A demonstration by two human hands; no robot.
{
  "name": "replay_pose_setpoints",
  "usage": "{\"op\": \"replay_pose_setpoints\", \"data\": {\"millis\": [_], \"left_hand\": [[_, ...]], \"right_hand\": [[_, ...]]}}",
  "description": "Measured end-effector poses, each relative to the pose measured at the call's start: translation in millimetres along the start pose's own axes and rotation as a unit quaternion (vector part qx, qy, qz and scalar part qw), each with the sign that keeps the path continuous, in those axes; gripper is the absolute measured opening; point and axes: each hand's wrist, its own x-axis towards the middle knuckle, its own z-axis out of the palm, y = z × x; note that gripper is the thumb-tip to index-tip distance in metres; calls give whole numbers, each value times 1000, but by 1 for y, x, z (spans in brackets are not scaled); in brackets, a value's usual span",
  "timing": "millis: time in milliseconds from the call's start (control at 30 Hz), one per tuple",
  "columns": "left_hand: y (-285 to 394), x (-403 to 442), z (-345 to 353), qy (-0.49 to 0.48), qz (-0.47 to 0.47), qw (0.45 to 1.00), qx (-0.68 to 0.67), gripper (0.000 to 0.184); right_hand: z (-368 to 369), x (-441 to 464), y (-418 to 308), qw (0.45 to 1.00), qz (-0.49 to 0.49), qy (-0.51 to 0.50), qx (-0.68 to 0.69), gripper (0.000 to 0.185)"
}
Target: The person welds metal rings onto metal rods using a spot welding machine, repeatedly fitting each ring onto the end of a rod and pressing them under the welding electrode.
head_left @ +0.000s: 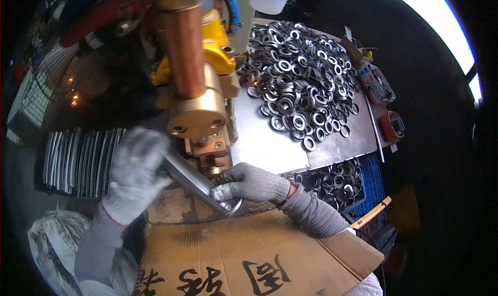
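Observation:
A shiny metal tube (192,179) slants across the front of the machine, its lower end over the cardboard. My right hand (254,184), in a grey knitted glove, is closed on that lower end, thumb on top. A bright curved rim (234,208) shows there; whether it is a separate ring is unclear. My left hand (137,166), also gloved, is at the tube's upper end and smeared by motion, so its grip cannot be made out. Just beyond the tube stands the machine's copper and brass head (197,112), above a brass lower block (212,163).
A big heap of metal rings (306,78) covers much of the metal table (259,150). More rings (337,184) lie in a blue crate (371,184). Stacked metal pieces (78,161) stand left. Marked cardboard (228,249) spreads in front; sparks glow at far left.

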Motion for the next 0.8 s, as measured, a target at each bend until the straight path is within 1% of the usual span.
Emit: {"op": "replay_pose_setpoints", "data": {"millis": [33,67,100,133,167,233,267,300,367,400,433,467,500,533,567,600,633,667,700,733,767,800], "left_hand": [[2,-16,9,73,-116,989,-51,91],[2,-25,23,107,-243,913,-308,86],[4,-31,35,128,-351,756,-538,82],[7,-36,40,69,-339,649,-677,71],[12,-43,66,80,-332,536,-772,66],[46,-13,52,71,-352,484,-798,60],[49,-6,49,55,-345,441,-827,55],[46,-4,48,54,-344,438,-829,55],[34,-5,46,27,-310,419,-853,50],[26,-8,44,30,-366,453,-812,44],[22,-9,39,30,-367,453,-812,44],[19,-8,32,8,-375,497,-783,40],[17,-8,29,-15,-383,538,-751,36],[16,-5,30,-25,-390,628,-673,35],[12,-6,35,-26,-391,628,-672,35],[6,-8,44,-57,-342,717,-605,38],[2,-9,48,-85,-288,794,-528,41],[3,-4,45,-107,-274,841,-453,48],[4,1,42,-103,-278,841,-452,48],[5,5,39,-117,-260,873,-396,50],[6,8,38,-130,-237,901,-339,51],[6,8,39,-159,-214,936,-229,62]], "right_hand": [[1,-3,-1,1000,1,7,1,40],[2,-7,-5,999,-1,34,17,39],[6,-10,-7,998,-1,60,34,38],[11,-4,3,995,-68,74,-11,40],[15,-5,-10,999,-15,46,-3,43],[14,-5,-32,992,-6,-9,-130,46],[11,-9,-18,985,-105,7,-137,46],[0,-16,-7,985,-102,9,-138,46],[-35,-39,11,971,-101,199,-82,42],[-53,-52,22,947,-52,308,-68,45],[-69,-65,35,909,-2,414,-53,49],[-82,-79,48,875,37,469,-115,49],[-92,-91,62,833,77,520,-175,49],[-100,-98,83,810,91,525,-246,49],[-102,-99,87,782,101,528,-317,49],[-101,-103,89,783,135,503,-340,47],[-101,-102,90,783,134,502,-341,47],[-101,-99,93,794,137,490,-332,47],[-101,-95,97,806,139,476,-323,46],[-95,-87,106,826,94,472,-293,45],[-79,-79,82,846,106,459,-249,41],[-71,-68,78,857,76,449,-243,42]]}}
